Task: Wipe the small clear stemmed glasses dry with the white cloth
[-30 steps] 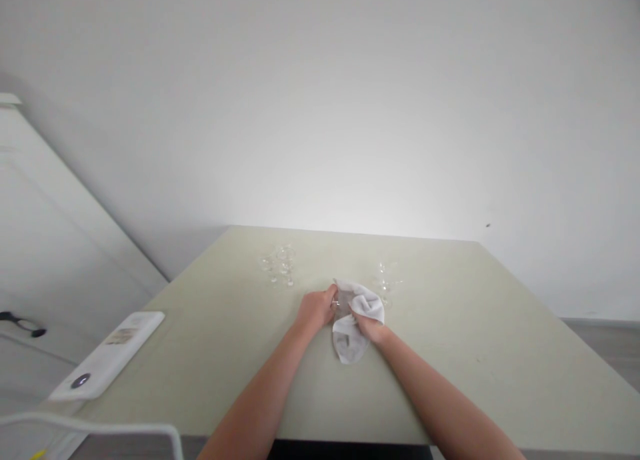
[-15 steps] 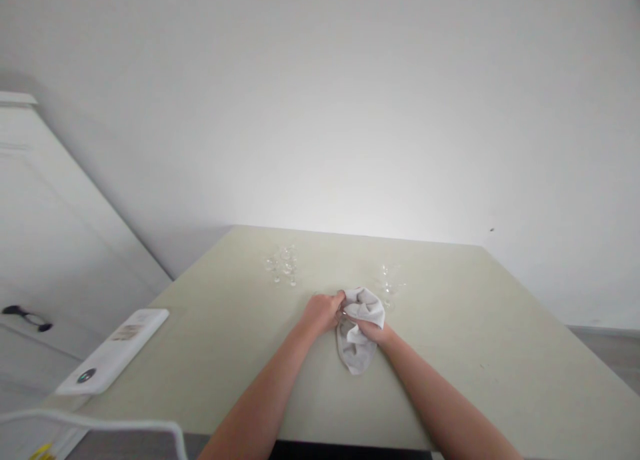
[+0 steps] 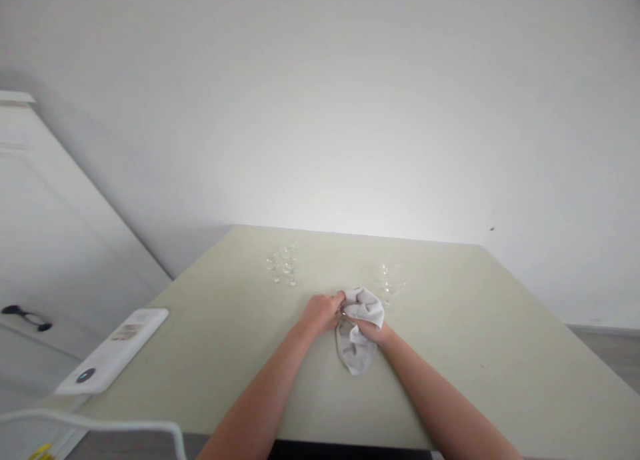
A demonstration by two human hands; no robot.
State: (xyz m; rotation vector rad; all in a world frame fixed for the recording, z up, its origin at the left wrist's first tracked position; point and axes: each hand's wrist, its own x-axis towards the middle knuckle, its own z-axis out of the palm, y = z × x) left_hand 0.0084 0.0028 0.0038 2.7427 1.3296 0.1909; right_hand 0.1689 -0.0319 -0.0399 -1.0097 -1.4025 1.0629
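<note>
At the middle of the table, my left hand (image 3: 321, 312) is closed on a small clear glass (image 3: 342, 315), mostly hidden by the fingers and the cloth. My right hand (image 3: 369, 329) presses a crumpled greyish-white cloth (image 3: 364, 303) against it, its fingers largely covered by the fabric. One end of the cloth hangs below the hands. Beyond the left hand stand several small clear glasses (image 3: 286, 268), grouped close together. More clear glassware (image 3: 387, 287) stands just past the right hand; its see-through outlines blur together.
The pale green table (image 3: 480, 367) reaches back to a white wall (image 3: 350, 113). On the left lie a white flat device (image 3: 115, 350) with a round dark spot and a white tube (image 3: 100, 422). A white cabinet (image 3: 55, 227) with a dark handle stands beyond the table's left side.
Hardly anything differs: both hands, the cloth and the glassware keep their places.
</note>
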